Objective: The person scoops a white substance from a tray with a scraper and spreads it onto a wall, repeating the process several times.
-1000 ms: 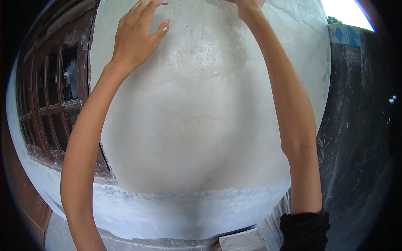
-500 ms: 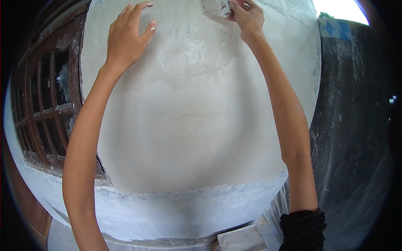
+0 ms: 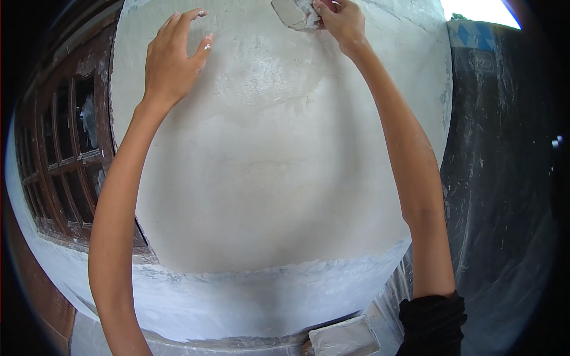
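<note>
High on the pale wall (image 3: 255, 178), my right hand (image 3: 342, 24) grips a flat putty scraper (image 3: 292, 13) whose broad face is coated in whitish paste. The scraper overlaps the wall's upper part, and its handle is hidden by my fingers. Below and left of it lies a wet, glossy patch of plaster (image 3: 261, 77). My left hand (image 3: 169, 62) is raised at the upper left with fingers apart and curved, holding nothing. White paste specks its thumb and a fingertip.
A brown wooden window frame (image 3: 70, 154) with dark panes borders the wall on the left. Dark plastic sheeting (image 3: 499, 178) hangs at the right. Below, a bluish-white band (image 3: 261, 296) runs along the wall's base, and a slab-like board with paste (image 3: 344, 339) sits near the bottom.
My right hand has shifted slightly left and down with the scraper. My left hand appears a little further left and lower, still open.
</note>
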The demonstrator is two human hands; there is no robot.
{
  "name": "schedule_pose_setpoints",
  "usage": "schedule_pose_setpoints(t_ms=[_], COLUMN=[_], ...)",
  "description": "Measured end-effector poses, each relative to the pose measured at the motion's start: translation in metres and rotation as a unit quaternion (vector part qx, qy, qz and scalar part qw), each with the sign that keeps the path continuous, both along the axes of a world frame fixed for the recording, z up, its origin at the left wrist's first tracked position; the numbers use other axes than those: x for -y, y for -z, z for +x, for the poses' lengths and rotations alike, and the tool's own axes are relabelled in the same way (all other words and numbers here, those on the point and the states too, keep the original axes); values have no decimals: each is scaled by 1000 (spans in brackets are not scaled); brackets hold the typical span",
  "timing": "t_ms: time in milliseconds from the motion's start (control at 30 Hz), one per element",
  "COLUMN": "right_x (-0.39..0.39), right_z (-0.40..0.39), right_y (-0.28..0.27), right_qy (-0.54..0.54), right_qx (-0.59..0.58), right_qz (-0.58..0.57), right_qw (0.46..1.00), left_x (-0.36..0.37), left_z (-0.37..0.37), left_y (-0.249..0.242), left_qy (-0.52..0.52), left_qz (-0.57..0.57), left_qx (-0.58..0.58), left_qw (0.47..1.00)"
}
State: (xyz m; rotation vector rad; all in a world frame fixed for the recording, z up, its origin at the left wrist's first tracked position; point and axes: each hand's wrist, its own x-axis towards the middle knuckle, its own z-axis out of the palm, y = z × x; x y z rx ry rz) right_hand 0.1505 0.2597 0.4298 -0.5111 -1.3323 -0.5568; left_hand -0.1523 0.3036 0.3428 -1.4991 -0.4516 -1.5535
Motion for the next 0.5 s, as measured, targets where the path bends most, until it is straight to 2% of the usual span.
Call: schedule_pose_setpoints(t_ms=[100,167,200,267,300,367,433,500], right_x=[9,2,9,33,30,20,17,23], right_z=[16,43,37,14,5,-12,-13,-6], right_y=[-36,-63,-63,-59,-56,-51,-51,-55], right_qy=[44,176,175,10,11,-39,-17,106], right_qx=[-113,-89,-87,-5,-4,115,143,78], right_qz=[-12,141,140,22,21,-63,-78,-58], right_qw=[993,970,971,1000,1000,991,987,990], left_x=[11,18,19,18,19,21,26,28], left_z=[5,4,3,1,1,0,4,3], left_y=[6,8,7,5,3,0,3,3], left_qy=[-25,-33,-34,-22,-22,-24,-27,-32], left_qz=[6,18,18,38,37,29,27,28], left_qx=[-9,-23,-21,-22,-21,-31,-29,-27], left_qw=[1000,999,999,999,999,999,999,999])
